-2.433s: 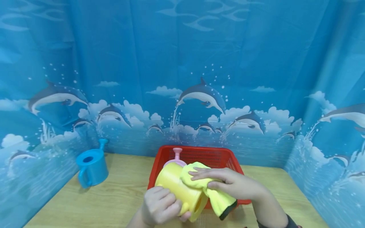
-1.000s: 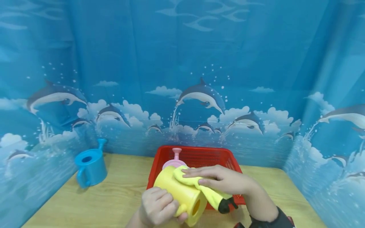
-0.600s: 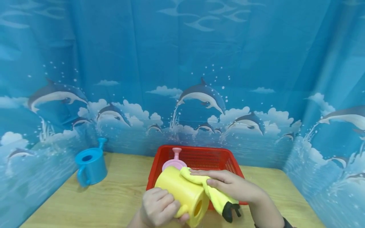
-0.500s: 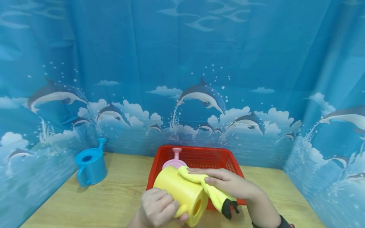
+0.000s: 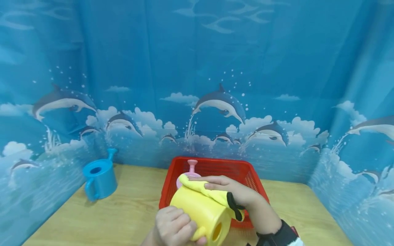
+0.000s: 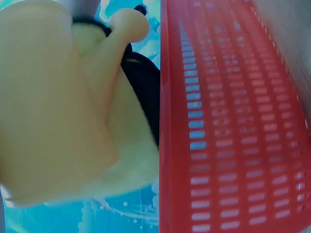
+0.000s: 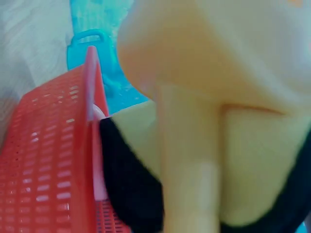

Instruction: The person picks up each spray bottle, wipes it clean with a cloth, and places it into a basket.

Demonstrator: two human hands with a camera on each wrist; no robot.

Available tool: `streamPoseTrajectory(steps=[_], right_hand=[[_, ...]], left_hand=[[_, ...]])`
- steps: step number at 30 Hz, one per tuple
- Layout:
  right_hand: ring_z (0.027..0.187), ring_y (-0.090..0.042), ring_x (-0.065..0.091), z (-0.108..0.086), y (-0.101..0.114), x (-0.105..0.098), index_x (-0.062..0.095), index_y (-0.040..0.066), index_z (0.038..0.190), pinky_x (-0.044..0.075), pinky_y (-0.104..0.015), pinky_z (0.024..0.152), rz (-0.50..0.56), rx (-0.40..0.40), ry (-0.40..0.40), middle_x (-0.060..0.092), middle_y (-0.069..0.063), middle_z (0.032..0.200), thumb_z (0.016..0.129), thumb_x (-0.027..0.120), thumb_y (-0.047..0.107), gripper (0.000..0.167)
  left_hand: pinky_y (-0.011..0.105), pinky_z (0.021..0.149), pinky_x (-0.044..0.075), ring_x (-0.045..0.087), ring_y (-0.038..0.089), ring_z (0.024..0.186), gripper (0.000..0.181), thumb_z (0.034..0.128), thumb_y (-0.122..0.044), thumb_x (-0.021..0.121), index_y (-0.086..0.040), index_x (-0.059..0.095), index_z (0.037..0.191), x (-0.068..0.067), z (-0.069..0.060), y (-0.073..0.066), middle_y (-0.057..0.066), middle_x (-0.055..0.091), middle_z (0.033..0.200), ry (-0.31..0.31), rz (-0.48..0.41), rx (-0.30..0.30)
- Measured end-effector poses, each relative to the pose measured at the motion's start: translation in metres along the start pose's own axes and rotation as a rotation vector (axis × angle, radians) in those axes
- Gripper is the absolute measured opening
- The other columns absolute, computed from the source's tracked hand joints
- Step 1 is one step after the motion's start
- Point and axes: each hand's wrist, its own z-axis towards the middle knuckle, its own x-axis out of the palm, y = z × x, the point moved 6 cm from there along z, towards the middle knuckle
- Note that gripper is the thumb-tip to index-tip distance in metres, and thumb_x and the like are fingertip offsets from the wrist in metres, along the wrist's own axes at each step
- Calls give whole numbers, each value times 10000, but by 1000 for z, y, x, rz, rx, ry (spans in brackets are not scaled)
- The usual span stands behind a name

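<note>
In the head view, my left hand (image 5: 175, 225) grips the yellow watering can (image 5: 200, 210) on its handle side and holds it tilted over the front of the red basket. A yellow cloth (image 5: 210, 193) with a black edge lies over the can's upper side. My right hand (image 5: 234, 191) presses on that cloth with its fingers extended along it. The left wrist view shows the can (image 6: 43, 107) close up, with the cloth (image 6: 133, 141) behind it. In the right wrist view, the spout (image 7: 189, 160) stands in front of the cloth (image 7: 252, 165).
Behind the hands sits the red perforated basket (image 5: 221, 159) with a pink watering can (image 5: 192, 165) in it, partly hidden. A blue watering can (image 5: 101, 181) stands on the wooden table (image 5: 101, 222) at the left. A blue dolphin-printed sheet (image 5: 197, 68) surrounds the table.
My right hand and the cloth have slid up and left along the can, and the cloth's black end has risen closer to the can. My left hand keeps its grip, shifted slightly right.
</note>
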Motion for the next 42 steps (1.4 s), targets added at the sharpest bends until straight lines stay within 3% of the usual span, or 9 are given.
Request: streamPoseTrajectory(steps=[4, 8, 17, 23, 27, 31, 34, 38, 42], right_hand=[[784, -117, 706, 7, -5, -1, 409, 104, 1458, 569, -265, 739, -28, 107, -80, 643, -65, 1154, 1023, 450, 331, 493], [788, -140, 711, 4, -1, -6, 426, 130, 1452, 572, -290, 758, -105, 107, -84, 642, -91, 1164, 1023, 450, 349, 483], [807, -118, 693, -21, 7, -11, 453, 100, 1433, 555, -254, 769, -292, 19, -88, 659, -123, 1151, 1032, 440, 308, 452], [743, -45, 627, -46, 10, -8, 471, 81, 1415, 521, -242, 769, -463, -36, -137, 675, -52, 996, 1048, 399, 242, 407], [726, -46, 631, -58, 13, -5, 476, 56, 1403, 524, -257, 771, -495, -49, -162, 667, -38, 948, 1049, 394, 205, 393], [878, -64, 645, -57, 13, -4, 485, 74, 1401, 521, -246, 819, -453, -48, -180, 652, -90, 1133, 1047, 400, 222, 393], [1013, -93, 626, -49, 9, -2, 475, 104, 1413, 515, -247, 868, -351, -29, -162, 594, -132, 1280, 1045, 406, 243, 400], [977, -138, 661, -35, 1, 0, 444, 104, 1433, 538, -276, 859, -176, 19, -136, 577, -153, 1296, 1039, 422, 269, 428], [927, -156, 695, -19, -4, 1, 408, 86, 1452, 556, -312, 843, -103, 56, -139, 573, -148, 1306, 1034, 436, 307, 473]], left_hand=[[57, 494, 173, 290, -46, 432, 420, 961, -359, 516, -186, 433, 588, 0, -3, -1, -129, 357, 488, 3, -28, -31], [55, 493, 187, 293, -39, 430, 437, 974, -361, 512, -177, 423, 588, 1, -5, 2, -123, 355, 485, -37, -19, -13], [95, 474, 220, 300, -7, 437, 460, 973, -328, 528, -144, 423, 565, -1, -11, 11, -90, 372, 490, -155, 44, 52], [108, 469, 219, 295, 9, 434, 465, 973, -312, 528, -116, 427, 563, -4, -10, 16, -67, 386, 496, -223, 62, 42], [101, 471, 214, 284, 9, 428, 470, 977, -318, 523, -117, 422, 563, -6, -7, 16, -66, 377, 488, -226, 66, 32], [93, 479, 192, 266, 3, 429, 472, 982, -333, 514, -130, 404, 570, -7, -5, 14, -80, 354, 479, -196, 66, 39], [94, 481, 184, 253, -2, 429, 471, 984, -335, 510, -139, 393, 572, -8, -4, 12, -88, 329, 473, -189, 63, 43], [89, 480, 178, 251, -13, 427, 453, 981, -331, 509, -143, 405, 583, -9, -3, 9, -100, 320, 476, -176, 37, 37], [79, 483, 193, 282, -18, 429, 430, 971, -332, 516, -140, 436, 595, -9, -2, 6, -102, 358, 485, -155, 3, 11]])
